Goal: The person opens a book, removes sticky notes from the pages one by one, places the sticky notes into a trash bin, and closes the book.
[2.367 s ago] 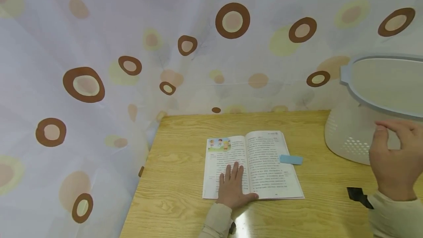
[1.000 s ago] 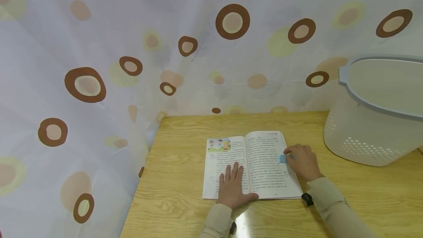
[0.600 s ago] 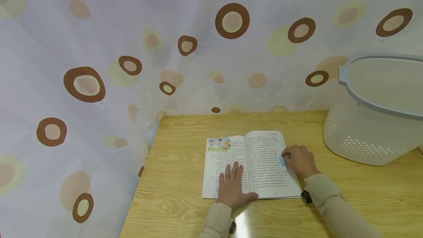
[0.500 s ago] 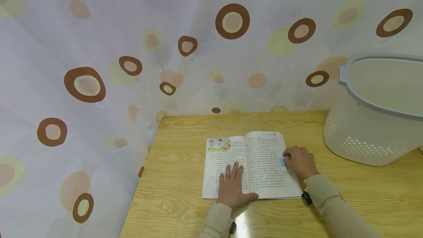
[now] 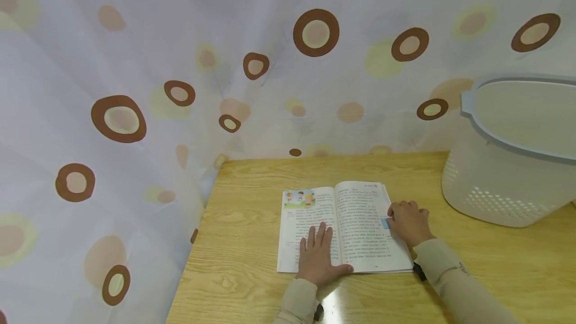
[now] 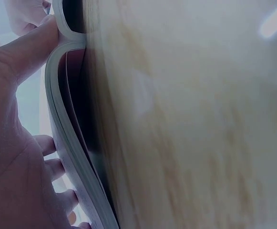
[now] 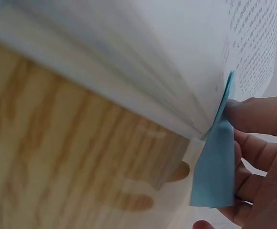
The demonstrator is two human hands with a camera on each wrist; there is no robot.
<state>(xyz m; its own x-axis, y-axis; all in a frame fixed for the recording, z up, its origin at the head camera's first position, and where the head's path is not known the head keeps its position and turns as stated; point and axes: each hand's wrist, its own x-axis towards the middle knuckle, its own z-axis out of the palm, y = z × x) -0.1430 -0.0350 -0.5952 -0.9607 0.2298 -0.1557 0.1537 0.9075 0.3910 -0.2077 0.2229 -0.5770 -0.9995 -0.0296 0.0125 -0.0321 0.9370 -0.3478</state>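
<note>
An open book [image 5: 362,254] with printed text and a small picture at its top left lies on the wooden table. My left hand [image 5: 317,260] rests spread on the left page, its thumb across the bottom of the gutter. In the left wrist view, the book's thick page edges [image 6: 76,129] bow up beside that thumb. At the right page's outer edge, my right hand [image 5: 410,223] pinches a light blue paper strip [image 5: 385,223]. The right wrist view shows the strip [image 7: 214,167] bent at the page edge, thumb against it; the fingers partly hide behind it.
A white perforated basket [image 5: 490,184] with a grey-blue rim stands at the right of the table [image 5: 243,244]. A white curtain [image 5: 270,9] with brown and yellow ring patterns hangs behind and to the left.
My right hand has come from beside the basket to the book's right edge and taken hold of the blue strip, which now shows less. The left hand stays in place.
</note>
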